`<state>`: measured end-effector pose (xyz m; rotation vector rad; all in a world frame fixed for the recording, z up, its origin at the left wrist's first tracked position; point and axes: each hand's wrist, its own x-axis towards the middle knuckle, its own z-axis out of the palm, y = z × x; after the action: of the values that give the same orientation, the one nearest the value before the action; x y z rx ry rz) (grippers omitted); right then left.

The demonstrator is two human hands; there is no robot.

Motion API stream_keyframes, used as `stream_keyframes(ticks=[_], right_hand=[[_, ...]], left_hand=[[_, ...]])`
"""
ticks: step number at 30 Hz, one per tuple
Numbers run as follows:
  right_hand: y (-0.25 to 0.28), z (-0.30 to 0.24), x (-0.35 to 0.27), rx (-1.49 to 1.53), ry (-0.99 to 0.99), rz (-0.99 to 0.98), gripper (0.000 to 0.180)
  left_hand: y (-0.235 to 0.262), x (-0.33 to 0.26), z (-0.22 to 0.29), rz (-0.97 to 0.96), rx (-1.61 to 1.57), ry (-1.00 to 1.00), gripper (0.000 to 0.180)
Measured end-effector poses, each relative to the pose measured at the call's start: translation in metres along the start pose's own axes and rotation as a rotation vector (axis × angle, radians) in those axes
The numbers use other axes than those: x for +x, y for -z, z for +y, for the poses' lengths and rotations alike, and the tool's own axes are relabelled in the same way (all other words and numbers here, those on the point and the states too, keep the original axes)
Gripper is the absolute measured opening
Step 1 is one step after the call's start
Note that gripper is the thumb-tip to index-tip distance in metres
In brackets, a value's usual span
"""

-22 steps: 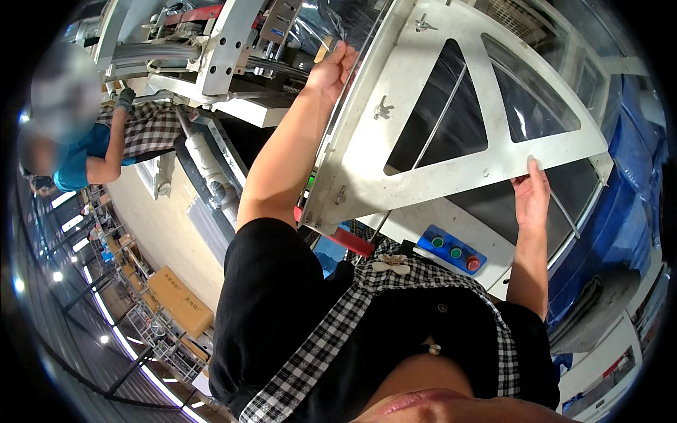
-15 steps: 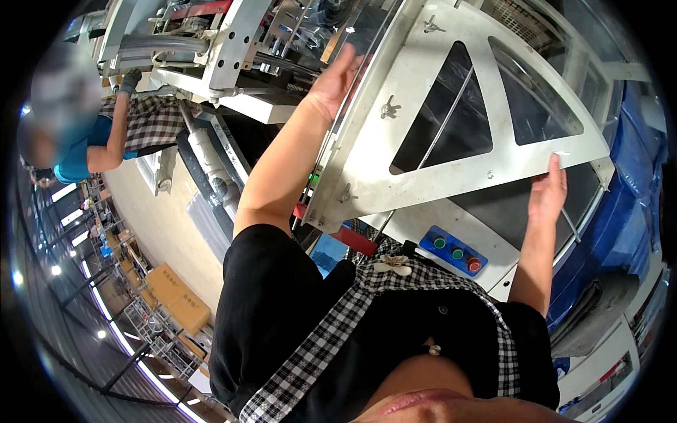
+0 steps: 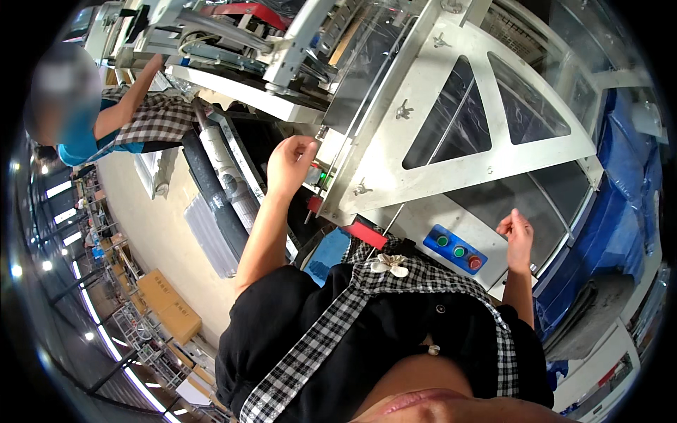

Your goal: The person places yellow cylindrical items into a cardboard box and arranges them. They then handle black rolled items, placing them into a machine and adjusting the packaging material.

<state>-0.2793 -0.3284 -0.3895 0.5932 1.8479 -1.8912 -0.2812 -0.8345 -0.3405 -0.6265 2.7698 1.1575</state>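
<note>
A large white hinged guard frame (image 3: 493, 162) with clear triangular panels lies over the machine in front of me. My left hand (image 3: 290, 163) hovers with curled fingers beside the frame's left corner, close to a small green-lit control (image 3: 323, 176); it holds nothing. My right hand (image 3: 516, 233) is loosely curled below the frame's lower edge, apart from it and empty. A blue panel (image 3: 455, 248) with two green buttons and a red one sits just left of that hand.
Another person in a blue shirt and checked apron (image 3: 151, 120) works at the machine's far left. A dark roller (image 3: 211, 197) runs along the machine side. Cardboard boxes (image 3: 166, 310) stand on the floor. Blue sheeting (image 3: 620, 211) covers the right side.
Both hands have come off the white guard frame and drawn back toward me. The left dropped from the frame's top edge, the right from its lower rim.
</note>
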Motion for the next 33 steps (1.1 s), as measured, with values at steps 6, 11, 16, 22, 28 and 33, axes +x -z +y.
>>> stream_keyframes(ticks=[6, 11, 16, 22, 28, 33], right_hand=[[-0.031, -0.006, -0.033, -0.210, 0.079, -0.122, 0.036], [-0.039, 0.018, -0.037, -0.242, 0.061, -0.230, 0.037], [-0.043, 0.022, -0.030, -0.457, 0.107, -0.333, 0.037], [-0.053, 0.003, -0.036, -0.542, 0.202, -0.347, 0.037], [-0.045, 0.004, -0.041, -0.576, 0.247, -0.339, 0.035], [-0.028, 0.007, -0.050, -0.500, 0.176, -0.210, 0.033]], left_hand=[[0.037, -0.063, -0.062, 0.551, 0.557, -0.085, 0.049], [0.040, -0.146, -0.116, 0.736, 0.802, 0.262, 0.089], [0.005, -0.220, -0.138, 0.510, 0.662, 0.774, 0.101], [0.010, -0.225, -0.138, 0.432, 0.392, 0.936, 0.068], [0.011, -0.225, -0.146, 0.470, 0.347, 0.894, 0.063], [0.014, -0.219, -0.162, 0.493, 0.321, 0.883, 0.066]])
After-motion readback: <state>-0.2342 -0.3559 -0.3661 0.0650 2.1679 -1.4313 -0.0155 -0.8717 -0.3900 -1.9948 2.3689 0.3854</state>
